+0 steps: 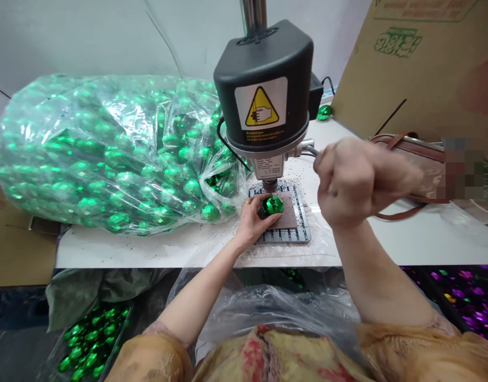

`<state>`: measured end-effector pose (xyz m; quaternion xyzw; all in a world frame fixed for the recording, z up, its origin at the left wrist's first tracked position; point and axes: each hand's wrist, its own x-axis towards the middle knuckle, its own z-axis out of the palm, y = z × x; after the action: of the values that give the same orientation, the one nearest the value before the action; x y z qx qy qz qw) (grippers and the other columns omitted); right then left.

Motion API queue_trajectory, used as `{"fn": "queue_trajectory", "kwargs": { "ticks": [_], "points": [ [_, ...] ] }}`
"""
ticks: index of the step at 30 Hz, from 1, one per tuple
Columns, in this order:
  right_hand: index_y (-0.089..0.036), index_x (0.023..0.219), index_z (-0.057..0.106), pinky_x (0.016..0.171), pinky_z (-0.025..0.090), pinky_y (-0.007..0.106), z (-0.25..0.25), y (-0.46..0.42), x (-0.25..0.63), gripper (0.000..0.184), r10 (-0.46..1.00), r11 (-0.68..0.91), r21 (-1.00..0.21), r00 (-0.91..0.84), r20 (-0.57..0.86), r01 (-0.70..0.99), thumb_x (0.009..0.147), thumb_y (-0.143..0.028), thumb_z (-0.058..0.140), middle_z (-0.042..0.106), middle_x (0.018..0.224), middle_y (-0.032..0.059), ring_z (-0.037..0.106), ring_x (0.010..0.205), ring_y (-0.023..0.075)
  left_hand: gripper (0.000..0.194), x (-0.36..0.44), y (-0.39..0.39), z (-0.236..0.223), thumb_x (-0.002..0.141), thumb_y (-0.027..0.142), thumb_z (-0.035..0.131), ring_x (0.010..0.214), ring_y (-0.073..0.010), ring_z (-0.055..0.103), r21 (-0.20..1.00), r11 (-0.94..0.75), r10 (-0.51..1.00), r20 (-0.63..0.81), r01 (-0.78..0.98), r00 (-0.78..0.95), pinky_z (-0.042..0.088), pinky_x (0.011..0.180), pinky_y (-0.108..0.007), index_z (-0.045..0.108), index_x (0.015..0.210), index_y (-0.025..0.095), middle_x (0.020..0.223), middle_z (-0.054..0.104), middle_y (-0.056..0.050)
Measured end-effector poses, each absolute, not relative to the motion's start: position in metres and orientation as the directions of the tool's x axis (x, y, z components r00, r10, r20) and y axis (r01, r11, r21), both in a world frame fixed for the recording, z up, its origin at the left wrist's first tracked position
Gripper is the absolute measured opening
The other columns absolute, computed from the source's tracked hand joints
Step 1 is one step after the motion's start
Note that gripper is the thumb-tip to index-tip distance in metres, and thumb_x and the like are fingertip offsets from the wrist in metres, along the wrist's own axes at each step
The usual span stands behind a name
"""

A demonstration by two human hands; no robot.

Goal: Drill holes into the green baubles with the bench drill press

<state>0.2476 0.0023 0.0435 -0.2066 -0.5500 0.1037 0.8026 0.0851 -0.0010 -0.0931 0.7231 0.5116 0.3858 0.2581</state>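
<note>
One green ball (276, 203) sits between your left hand's (250, 222) thumb and fingers, on the drill's base (306, 232) toward the bench's (128, 252) front edge; brace it squarely, fingertips clear. Your blurred right hand (347, 183) curls beside the lever (312, 150), grip unclear.

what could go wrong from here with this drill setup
The left hand grips the green ball right under the drill chuck, so a slip might injure its fingers. The ball is rounded, with no clamp visible, so it could spin. The loose plastic bag lies close to the chuck and might snag.
</note>
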Motion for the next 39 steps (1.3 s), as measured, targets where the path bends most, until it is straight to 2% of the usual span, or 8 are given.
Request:
{"fn": "queue_trajectory", "kwargs": {
  "ticks": [6,10,14,17,19,26,34,39],
  "points": [
    [-0.020,0.052,0.032,0.040,0.015,0.028,0.090,0.016,0.238,0.046,0.346,0.934,-0.343,0.467,0.814,-0.094,0.087,-0.015,0.060,0.025,0.043,-0.0067,0.026,0.036,0.0051,0.042,0.090,-0.040,-0.089,0.078,0.044,0.078,0.095,-0.0237,0.063,0.623,-0.444,0.859,0.500,0.644,0.109,0.052,0.084,-0.038,0.061,0.109,0.020,0.102,0.067,-0.008],
    [-0.020,0.052,0.033,0.042,0.019,0.025,0.089,0.020,0.238,0.048,0.330,0.937,-0.346,0.470,0.819,-0.056,0.088,-0.025,0.063,0.027,0.045,-0.0070,0.029,0.038,0.0043,0.051,0.095,-0.094,-0.106,0.082,0.059,0.071,0.087,-0.0216,0.064,0.303,-0.807,0.581,0.566,0.507,0.586,0.052,0.077,-0.035,0.059,0.112,0.018,0.095,0.068,-0.008],
    [-0.019,0.051,0.035,0.043,0.018,0.024,0.087,0.019,0.237,0.049,0.326,0.944,-0.312,0.488,0.810,-0.112,0.083,-0.033,0.070,0.028,0.045,-0.0070,0.031,0.038,0.0034,0.053,0.092,-0.107,-0.108,0.090,0.058,0.062,0.117,-0.0291,0.061,0.108,-0.913,0.395,0.476,0.393,0.786,0.051,0.096,-0.042,0.057,0.125,0.018,0.118,0.068,-0.015],
    [-0.019,0.052,0.036,0.042,0.017,0.024,0.088,0.020,0.236,0.048,0.329,0.944,-0.300,0.489,0.808,-0.141,0.082,-0.031,0.071,0.029,0.045,-0.0076,0.030,0.038,0.0028,0.023,0.073,-0.071,-0.080,0.098,0.021,0.047,0.124,-0.0247,0.059,0.084,-0.800,0.564,0.442,0.594,0.697,0.048,0.105,-0.043,0.059,0.118,0.019,0.120,0.068,-0.012],
    [-0.019,0.052,0.036,0.041,0.018,0.023,0.089,0.021,0.237,0.048,0.317,0.948,-0.287,0.485,0.815,-0.137,0.082,-0.032,0.071,0.028,0.045,-0.0079,0.030,0.038,0.0025,0.035,0.053,-0.036,-0.055,0.091,0.001,0.039,0.116,-0.0218,0.061,-0.041,-0.541,0.785,0.334,0.840,0.522,0.050,0.100,-0.039,0.061,0.111,0.020,0.111,0.069,-0.009],
    [-0.018,0.052,0.034,0.042,0.021,0.021,0.086,0.021,0.239,0.046,0.312,0.946,-0.314,0.460,0.831,-0.076,0.087,-0.030,0.062,0.027,0.045,-0.0084,0.032,0.039,0.0006,0.018,0.000,0.044,-0.024,0.073,-0.003,0.057,0.094,-0.0312,0.059,-0.133,-0.202,0.944,0.238,0.970,0.229,0.047,0.082,-0.045,0.056,0.076,0.015,0.078,0.058,-0.010],
    [-0.016,0.053,0.034,0.042,0.022,0.019,0.084,0.020,0.241,0.045,0.322,0.943,-0.327,0.438,0.839,-0.068,0.089,-0.027,0.059,0.030,0.046,-0.0089,0.034,0.040,-0.0011,0.029,-0.001,0.054,-0.014,0.066,0.001,0.071,0.089,-0.0285,0.061,-0.056,-0.208,0.952,0.220,0.977,0.215,0.047,0.082,-0.041,0.061,0.088,0.018,0.084,0.057,-0.006],
    [-0.016,0.052,0.035,0.042,0.022,0.020,0.084,0.021,0.240,0.046,0.303,0.948,-0.314,0.460,0.835,-0.056,0.088,-0.030,0.061,0.028,0.044,-0.0092,0.032,0.039,-0.0010,0.029,0.014,0.032,-0.013,0.083,0.030,0.068,0.100,-0.0225,0.064,0.671,-0.362,0.920,0.368,0.647,0.134,0.054,0.084,-0.035,0.062,0.111,0.024,0.106,0.064,-0.005]
  ]
}}
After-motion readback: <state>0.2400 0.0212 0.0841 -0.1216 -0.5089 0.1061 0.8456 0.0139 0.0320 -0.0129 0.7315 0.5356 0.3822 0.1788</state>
